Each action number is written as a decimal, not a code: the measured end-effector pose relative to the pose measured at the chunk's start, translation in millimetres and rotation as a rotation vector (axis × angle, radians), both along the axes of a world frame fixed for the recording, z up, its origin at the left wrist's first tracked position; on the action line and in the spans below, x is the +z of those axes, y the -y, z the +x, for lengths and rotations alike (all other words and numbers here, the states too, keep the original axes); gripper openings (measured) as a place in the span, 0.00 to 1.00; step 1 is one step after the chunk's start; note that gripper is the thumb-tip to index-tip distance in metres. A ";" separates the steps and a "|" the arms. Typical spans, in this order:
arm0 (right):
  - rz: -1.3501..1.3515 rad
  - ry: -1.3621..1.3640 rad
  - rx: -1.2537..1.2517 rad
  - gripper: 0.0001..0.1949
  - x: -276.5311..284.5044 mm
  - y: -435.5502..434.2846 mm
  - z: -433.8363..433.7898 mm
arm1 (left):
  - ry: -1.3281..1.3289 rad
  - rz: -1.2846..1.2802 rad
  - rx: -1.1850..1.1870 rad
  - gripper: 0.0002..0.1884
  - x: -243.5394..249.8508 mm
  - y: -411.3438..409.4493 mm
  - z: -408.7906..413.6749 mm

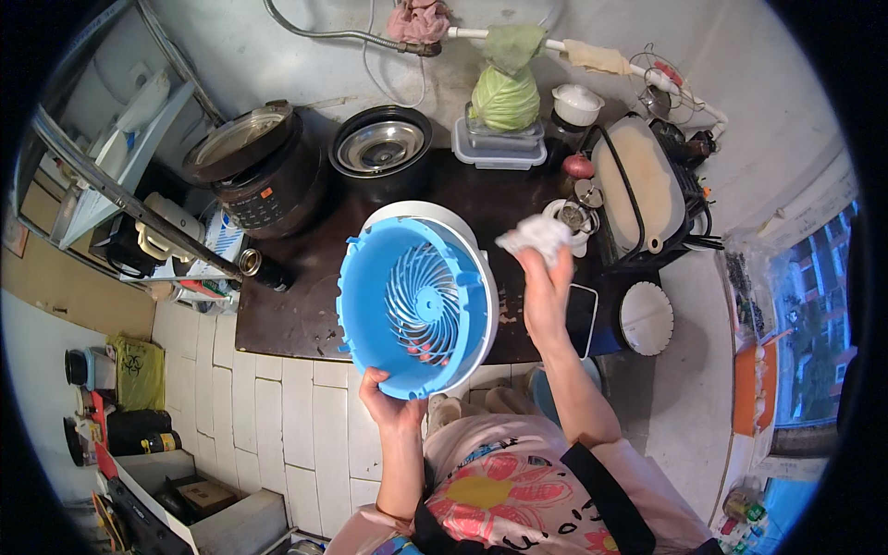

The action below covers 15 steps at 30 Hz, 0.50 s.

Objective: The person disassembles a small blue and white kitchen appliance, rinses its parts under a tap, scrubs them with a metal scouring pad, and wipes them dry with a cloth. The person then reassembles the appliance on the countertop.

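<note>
My left hand [393, 402] grips the near rim of a round blue plastic basket [368, 298] with curved slots in its bottom; some fingers show through the slots. The basket is tilted over the table's front edge, and a round white plastic tub [487, 305] shows behind and beside it. To the right, my right hand [548, 291] is raised and pinches a crumpled white cloth or tissue [538, 236], slightly blurred. The cloth is apart from the basket.
On the dark table [291, 326] stand a rice cooker [270, 201], a black pot [340, 166] holding a steel bowl, a cabbage [506, 100] on lidded containers, a red onion [578, 166] and a rack with a cutting board [638, 180]. A scalloped white plate [646, 318] lies right.
</note>
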State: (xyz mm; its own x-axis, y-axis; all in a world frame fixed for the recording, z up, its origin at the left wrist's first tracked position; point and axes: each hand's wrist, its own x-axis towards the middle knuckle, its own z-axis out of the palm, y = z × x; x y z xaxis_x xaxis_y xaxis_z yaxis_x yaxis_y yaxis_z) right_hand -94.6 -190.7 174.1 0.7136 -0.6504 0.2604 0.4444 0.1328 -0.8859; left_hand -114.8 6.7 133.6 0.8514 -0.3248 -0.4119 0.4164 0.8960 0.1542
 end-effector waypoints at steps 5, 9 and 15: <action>0.021 -0.063 0.372 0.13 3.2 -9.8 10.9 | 0.113 0.051 -0.049 0.28 1.4 5.3 -7.3; 0.096 -0.049 0.201 0.18 3.9 -44.7 -21.2 | 0.087 0.084 0.081 0.28 6.8 9.0 -8.7; -0.353 0.118 -0.070 0.12 15.7 -45.1 -39.8 | 0.145 0.141 0.194 0.25 19.5 13.2 -3.4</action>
State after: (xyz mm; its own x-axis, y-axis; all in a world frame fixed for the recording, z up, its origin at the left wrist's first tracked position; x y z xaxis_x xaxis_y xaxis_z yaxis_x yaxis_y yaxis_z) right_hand -134.3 -145.6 189.8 0.6221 -0.5523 0.5549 0.5431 -0.2060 -0.8140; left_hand -118.2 -6.5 153.2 0.9453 -0.0982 -0.3109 0.2037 0.9224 0.3281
